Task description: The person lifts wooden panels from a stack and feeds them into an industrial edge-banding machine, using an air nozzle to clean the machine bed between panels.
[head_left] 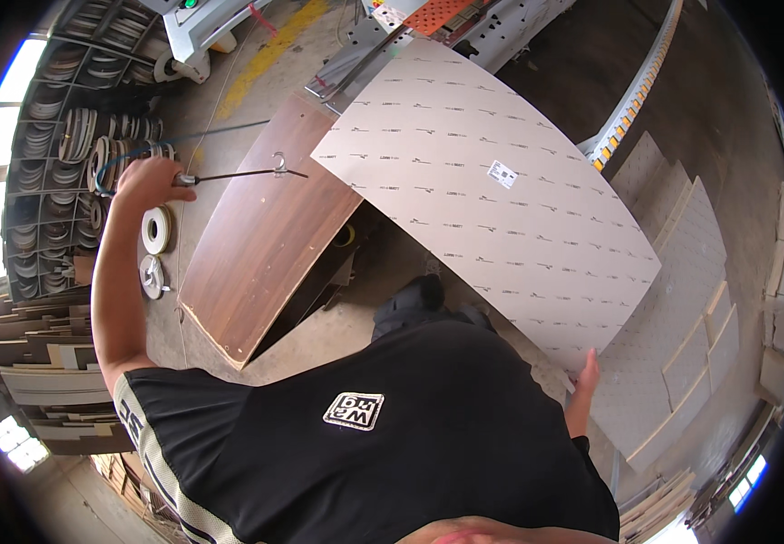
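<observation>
My left hand (149,184) is raised at the left, closed around an air blow gun (187,180). Its long thin nozzle points right, over the brown wood-grain table (269,227), and a blue-green hose (219,132) runs near the gun. A large pale panel (464,172), printed with rows of small dark marks, lies tilted across the middle. Near its centre is a white label (501,174). My right hand (584,372) grips the panel's near right edge; part of that hand is hidden.
Stacked pale boards (673,308) lie right of the panel. A machine (510,41) with an orange plate and a curved cable chain (637,91) stand beyond. Racks of edge-band rolls (47,163) line the left, two rolls (157,230) sit beside the table, and board offcuts (56,381) are piled nearer.
</observation>
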